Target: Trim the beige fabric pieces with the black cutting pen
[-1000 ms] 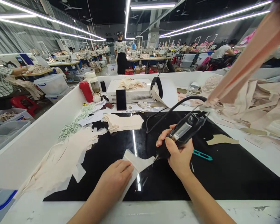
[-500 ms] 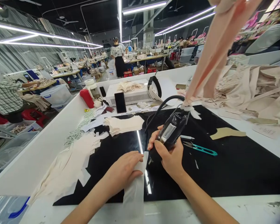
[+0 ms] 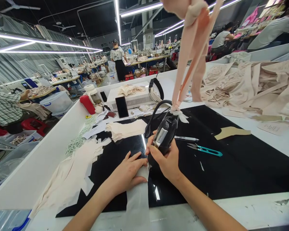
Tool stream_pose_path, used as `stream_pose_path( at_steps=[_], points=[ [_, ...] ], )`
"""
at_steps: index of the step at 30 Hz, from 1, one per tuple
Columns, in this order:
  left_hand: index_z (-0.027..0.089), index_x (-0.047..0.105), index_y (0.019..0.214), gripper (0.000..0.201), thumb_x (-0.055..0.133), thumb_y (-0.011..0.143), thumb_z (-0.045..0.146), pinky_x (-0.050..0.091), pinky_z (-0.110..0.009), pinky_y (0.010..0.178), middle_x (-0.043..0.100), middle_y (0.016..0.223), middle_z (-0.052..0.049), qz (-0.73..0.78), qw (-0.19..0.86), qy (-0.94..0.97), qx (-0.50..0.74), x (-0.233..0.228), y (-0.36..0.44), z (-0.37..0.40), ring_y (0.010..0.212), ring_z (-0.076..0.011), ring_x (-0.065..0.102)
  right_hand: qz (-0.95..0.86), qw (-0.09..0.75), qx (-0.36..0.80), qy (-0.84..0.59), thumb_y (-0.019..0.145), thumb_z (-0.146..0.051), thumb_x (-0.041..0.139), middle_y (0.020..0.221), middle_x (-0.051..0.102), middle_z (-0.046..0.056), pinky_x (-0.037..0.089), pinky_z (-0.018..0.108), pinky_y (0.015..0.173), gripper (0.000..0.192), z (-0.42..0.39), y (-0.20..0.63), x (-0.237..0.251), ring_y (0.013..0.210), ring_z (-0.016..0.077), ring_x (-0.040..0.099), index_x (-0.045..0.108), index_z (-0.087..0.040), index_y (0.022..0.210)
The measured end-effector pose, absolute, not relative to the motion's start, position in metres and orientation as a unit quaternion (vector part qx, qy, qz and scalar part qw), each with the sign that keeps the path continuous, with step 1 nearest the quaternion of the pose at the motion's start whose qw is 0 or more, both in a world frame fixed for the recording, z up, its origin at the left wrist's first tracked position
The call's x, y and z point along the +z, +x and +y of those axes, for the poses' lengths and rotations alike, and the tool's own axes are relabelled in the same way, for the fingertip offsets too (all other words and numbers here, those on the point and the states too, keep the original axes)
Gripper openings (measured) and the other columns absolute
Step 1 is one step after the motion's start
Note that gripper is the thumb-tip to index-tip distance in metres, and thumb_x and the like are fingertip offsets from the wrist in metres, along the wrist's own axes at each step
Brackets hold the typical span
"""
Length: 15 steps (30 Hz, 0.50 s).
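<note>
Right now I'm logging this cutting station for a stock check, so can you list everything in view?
fabric strip: one, white, on the black mat under the left hand
black mat: one, covering the table middle
hand tool: one, black, corded, in the right hand
thread snips: one, teal handles, right of the tool
pen: one, silver, above the snips
cut pieces stack: one, cream, mat's far edge
scrap pile: one, cream, left side
phone: one, black, leaning on the white box
white box: one, at the back
red bottle: one, back left
left hand: flat on the strip
right hand: fingers wrapped round the tool
</note>
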<state>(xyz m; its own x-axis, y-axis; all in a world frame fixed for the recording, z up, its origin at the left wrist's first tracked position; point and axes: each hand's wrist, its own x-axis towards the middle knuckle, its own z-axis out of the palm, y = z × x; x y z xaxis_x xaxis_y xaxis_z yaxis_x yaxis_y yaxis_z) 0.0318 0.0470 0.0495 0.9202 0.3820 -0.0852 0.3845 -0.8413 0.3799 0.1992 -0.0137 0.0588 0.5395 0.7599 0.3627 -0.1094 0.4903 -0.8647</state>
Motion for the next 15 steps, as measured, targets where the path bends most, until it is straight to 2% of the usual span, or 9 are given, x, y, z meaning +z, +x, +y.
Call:
stream_pose_path(
  at_steps=[5, 11, 15],
  points=[
    [0.025, 0.059, 0.126, 0.039, 0.077, 0.092, 0.032, 0.022, -0.072, 0.123, 0.058, 0.149, -0.008, 0.213, 0.183, 0.960, -0.002, 0.046, 0.027, 0.047, 0.151, -0.0318, 0.040, -0.393, 0.769, 0.286, -0.414, 0.080, -0.034, 0.078, 0.080, 0.066, -0.004, 0.056, 0.030, 0.057, 0.035, -0.011, 0.195, 0.059, 0.061, 0.0135, 0.062, 0.055, -0.027, 0.105],
    [0.030, 0.056, 0.134, 0.043, 0.074, 0.095, 0.030, 0.017, -0.076, 0.121, 0.053, 0.155, -0.004, 0.204, 0.170, 0.964, -0.015, 0.047, 0.021, 0.047, 0.154, -0.0330, 0.033, -0.398, 0.769, 0.288, -0.410, 0.079, -0.034, 0.078, 0.080, 0.066, -0.004, 0.054, 0.029, 0.056, 0.035, -0.010, 0.193, 0.060, 0.061, 0.0133, 0.061, 0.054, -0.027, 0.104],
    [0.030, 0.058, 0.134, 0.042, 0.074, 0.095, 0.031, 0.017, -0.076, 0.121, 0.055, 0.154, -0.006, 0.204, 0.162, 0.965, -0.009, 0.046, 0.018, 0.047, 0.153, -0.0342, 0.036, -0.398, 0.767, 0.288, -0.412, 0.079, -0.033, 0.078, 0.080, 0.066, -0.005, 0.054, 0.029, 0.056, 0.034, -0.010, 0.192, 0.060, 0.061, 0.0133, 0.061, 0.055, -0.028, 0.103]
  ],
)
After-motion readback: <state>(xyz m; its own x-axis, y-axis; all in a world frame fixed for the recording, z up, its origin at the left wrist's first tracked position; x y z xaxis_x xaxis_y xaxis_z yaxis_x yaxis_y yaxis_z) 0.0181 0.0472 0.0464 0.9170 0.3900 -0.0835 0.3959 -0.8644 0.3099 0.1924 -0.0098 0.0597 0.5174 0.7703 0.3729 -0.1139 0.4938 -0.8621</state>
